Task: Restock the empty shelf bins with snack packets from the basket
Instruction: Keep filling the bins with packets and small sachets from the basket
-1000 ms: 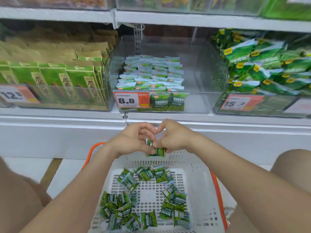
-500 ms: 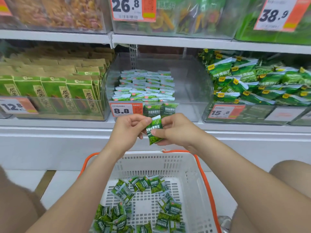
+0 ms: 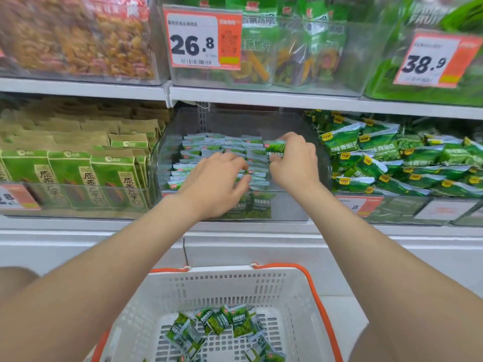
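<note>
Two shelf levels [image 3: 261, 99] fill the upper view. The lower level carries three clear bins side by side: one of green cartons [image 3: 70, 173] on the left, the middle bin [image 3: 235, 121], and one of green bags [image 3: 379, 152] on the right. Below them stands one white basket [image 3: 222, 273] with orange handles.

Both of the person's arms reach into the middle bin. The left hand [image 3: 214, 184] lies palm down on the packed rows of snack packets [image 3: 209, 147]. Its fingers are loosely bent and a little spread, with the tips touching the packets' top edges. Whether they pinch one cannot be told. The right hand [image 3: 295, 163] is just beside it, and its thumb and fingertips are clamped on a single packet [image 3: 274, 148].

That packet is held at the right end of the rows, inside the middle bin. It stands on edge with its printed face toward the camera and its white top seam upward. Its long axis seems to run up and down, though the fingers hide its lower part.

The rows in the bin are too tightly packed to count. About ten loose packets [image 3: 222, 322] lie scattered on the basket floor at mixed angles, and the frame edge cuts some off.

Two orange-and-white price tags on the upper level read 26.8 [image 3: 193, 40] and 38.9 [image 3: 428, 61].
</note>
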Tool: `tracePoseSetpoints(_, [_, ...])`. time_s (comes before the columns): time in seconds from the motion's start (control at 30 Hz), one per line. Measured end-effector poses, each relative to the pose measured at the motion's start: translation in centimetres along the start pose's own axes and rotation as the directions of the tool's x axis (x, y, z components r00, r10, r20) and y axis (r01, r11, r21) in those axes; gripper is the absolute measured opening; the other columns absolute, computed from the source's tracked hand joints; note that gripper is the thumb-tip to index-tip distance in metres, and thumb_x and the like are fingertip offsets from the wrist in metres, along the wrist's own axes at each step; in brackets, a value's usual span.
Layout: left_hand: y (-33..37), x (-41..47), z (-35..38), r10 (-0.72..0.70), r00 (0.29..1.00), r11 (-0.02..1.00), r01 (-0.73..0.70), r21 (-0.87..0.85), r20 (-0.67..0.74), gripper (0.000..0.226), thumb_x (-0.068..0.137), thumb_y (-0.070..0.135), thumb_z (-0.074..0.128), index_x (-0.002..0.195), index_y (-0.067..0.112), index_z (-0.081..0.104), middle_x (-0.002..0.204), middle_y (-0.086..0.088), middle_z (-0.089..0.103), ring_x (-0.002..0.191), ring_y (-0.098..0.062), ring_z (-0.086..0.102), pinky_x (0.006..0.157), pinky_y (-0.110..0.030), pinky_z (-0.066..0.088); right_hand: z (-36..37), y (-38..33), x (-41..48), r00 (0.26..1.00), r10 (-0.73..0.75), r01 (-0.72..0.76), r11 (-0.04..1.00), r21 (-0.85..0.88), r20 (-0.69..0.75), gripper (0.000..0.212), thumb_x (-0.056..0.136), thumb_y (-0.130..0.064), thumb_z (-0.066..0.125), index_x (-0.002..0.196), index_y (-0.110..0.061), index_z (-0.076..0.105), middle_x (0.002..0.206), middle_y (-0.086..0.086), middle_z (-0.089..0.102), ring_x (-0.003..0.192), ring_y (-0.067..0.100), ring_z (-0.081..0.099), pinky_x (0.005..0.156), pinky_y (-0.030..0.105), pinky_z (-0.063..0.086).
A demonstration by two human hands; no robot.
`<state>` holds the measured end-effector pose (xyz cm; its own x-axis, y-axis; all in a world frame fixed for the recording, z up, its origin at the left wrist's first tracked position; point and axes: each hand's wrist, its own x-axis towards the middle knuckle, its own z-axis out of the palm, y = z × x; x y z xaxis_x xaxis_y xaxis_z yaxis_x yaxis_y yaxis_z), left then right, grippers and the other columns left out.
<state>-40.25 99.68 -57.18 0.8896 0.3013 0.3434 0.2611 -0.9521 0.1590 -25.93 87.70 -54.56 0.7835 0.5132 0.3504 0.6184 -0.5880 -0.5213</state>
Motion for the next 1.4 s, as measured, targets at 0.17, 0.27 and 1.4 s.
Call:
tracePoseSetpoints(0.17, [-1.7, 1.3, 1.1, -0.036, 0.982, 0.998, 0.028, 0.050, 0.187, 0.057, 0.108, 0.055, 0.026, 0.157, 0.029, 0.036, 0.171, -0.003, 0.025, 0.157, -0.027, 0.020, 0.122, -0.055, 0.019, 3.5, -0.2, 5.2, 1.000, 0.008, 0.000, 0.953, -0.304, 0.024, 0.043, 0.088, -0.003, 0.070, 0.127, -0.004, 0.053, 0.121, 0.023, 0.064, 0.118, 0.043, 0.061, 0.085, 0.041, 0.052])
tracePoseSetpoints(0.27, [-1.8, 1.7, 1.2, -0.031, 0.961, 0.998, 0.015, 0.060, 0.274, 0.059, 0.108, 0.055, 0.019, 0.162, 0.034, 0.023, 0.175, -0.001, 0.009, 0.160, -0.028, 0.005, 0.125, -0.060, 0.007, 5.3, -0.6, 8.4, 0.989, 0.115, -0.069, 0.917, -0.392, 0.096, 0.037, 0.091, 0.003, 0.067, 0.127, -0.002, 0.063, 0.130, 0.021, 0.063, 0.121, 0.040, 0.063, 0.091, 0.042, 0.056])
tracePoseSetpoints(1.4, [-1.4, -1.7, -1.3, 0.052, 0.989, 0.991, -0.069, 0.118, 0.141, 0.043, 0.092, 0.057, 0.068, 0.078, 0.021, 0.050, 0.086, 0.005, 0.064, 0.087, -0.028, 0.061, 0.060, -0.036, 0.030, 2.0, -1.4, 2.4, 0.974, -0.178, 0.197, 0.971, -0.138, 0.139, 0.043, 0.084, -0.009, 0.049, 0.123, -0.016, 0.065, 0.121, 0.021, 0.067, 0.110, 0.044, 0.062, 0.091, 0.045, 0.054])
